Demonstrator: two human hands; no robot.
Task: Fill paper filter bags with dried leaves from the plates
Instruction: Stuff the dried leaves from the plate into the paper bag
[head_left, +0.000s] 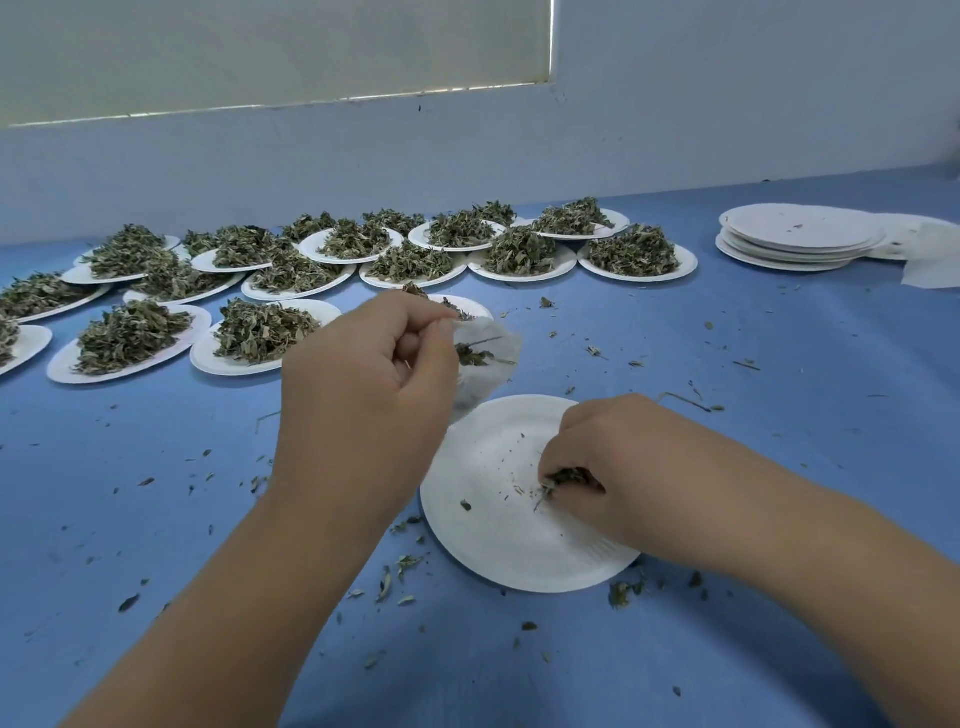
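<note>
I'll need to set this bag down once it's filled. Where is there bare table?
Best: the table right of the near plate, before the stack of empty plates; only leaf crumbs lie there. Also open: the near-left corner, left of the left forearm. Crowded: far left, where heaped plates overlap.

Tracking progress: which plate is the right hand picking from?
The nearest paper plate, almost bare under the right hand; the others hold full heaps or sit stacked.
</note>
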